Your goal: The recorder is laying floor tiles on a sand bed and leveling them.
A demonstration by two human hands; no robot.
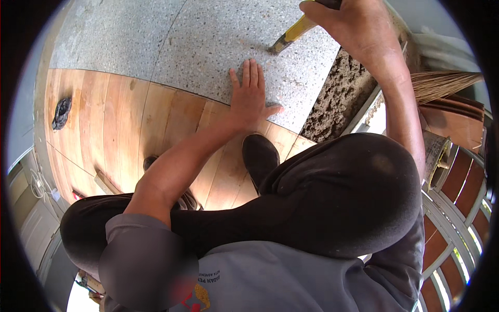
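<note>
While pressing the left hand (252,99), fingers together, flat on a speckled tile (218,41), the right hand (353,23) is gripping a yellow-handled tool (292,34), mortar bed (340,99) beside still lying bare.

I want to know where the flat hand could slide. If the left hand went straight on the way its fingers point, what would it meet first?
Only more of the speckled grey tile that the left hand lies flat on. The yellow-handled tool in the right hand sits off to the right of that line, though depth is uncertain.
</note>
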